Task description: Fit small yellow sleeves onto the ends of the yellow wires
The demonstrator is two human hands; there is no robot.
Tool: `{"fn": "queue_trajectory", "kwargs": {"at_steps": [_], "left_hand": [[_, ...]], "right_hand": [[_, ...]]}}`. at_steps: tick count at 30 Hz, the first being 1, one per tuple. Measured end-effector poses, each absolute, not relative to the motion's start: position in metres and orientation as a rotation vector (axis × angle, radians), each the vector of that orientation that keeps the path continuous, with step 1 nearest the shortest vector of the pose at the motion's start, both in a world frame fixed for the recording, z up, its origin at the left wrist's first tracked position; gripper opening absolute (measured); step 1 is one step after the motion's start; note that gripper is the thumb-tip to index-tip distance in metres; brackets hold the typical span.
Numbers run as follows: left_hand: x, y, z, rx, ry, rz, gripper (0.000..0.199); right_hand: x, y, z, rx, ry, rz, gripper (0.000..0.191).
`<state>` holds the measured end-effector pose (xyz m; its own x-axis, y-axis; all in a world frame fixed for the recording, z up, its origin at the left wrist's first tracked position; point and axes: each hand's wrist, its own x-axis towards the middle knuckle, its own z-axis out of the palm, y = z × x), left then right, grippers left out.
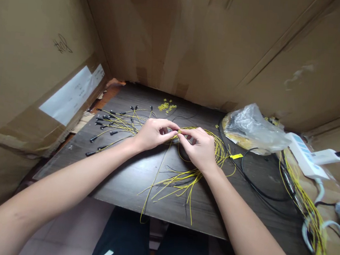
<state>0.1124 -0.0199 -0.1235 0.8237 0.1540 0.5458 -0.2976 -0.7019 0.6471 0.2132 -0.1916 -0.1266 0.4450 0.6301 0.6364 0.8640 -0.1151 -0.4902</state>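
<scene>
My left hand (154,133) and my right hand (200,146) meet above the table, thumb and forefinger of each pinched on a small yellow piece (179,131). Its exact kind is too small to make out. Beneath and around the hands lies a coiled bundle of thin yellow wires (220,146), partly hidden by them. To the left, several wires end in black connectors (107,117). Loose yellow and black wire ends (179,180) fan out toward the front edge. Beyond the hands sits a small pile of similar-looking yellow pieces (166,105).
On the right are a clear plastic bag (253,123), a white power strip (305,154) with a plug, black cables (251,183) and another yellow wire bundle (314,215). Cardboard walls (173,35) enclose the dark table (117,178) at the back and sides.
</scene>
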Motion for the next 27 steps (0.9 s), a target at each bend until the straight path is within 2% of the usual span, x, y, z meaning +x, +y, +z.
{"fn": "queue_trajectory", "kwargs": {"at_steps": [27], "left_hand": [[0.1113,-0.017,-0.1237,2.293,-0.14,0.807,0.014]], "right_hand": [[0.2137,-0.1884,-0.1297,-1.845,-1.311,-0.295,0.018]]}}
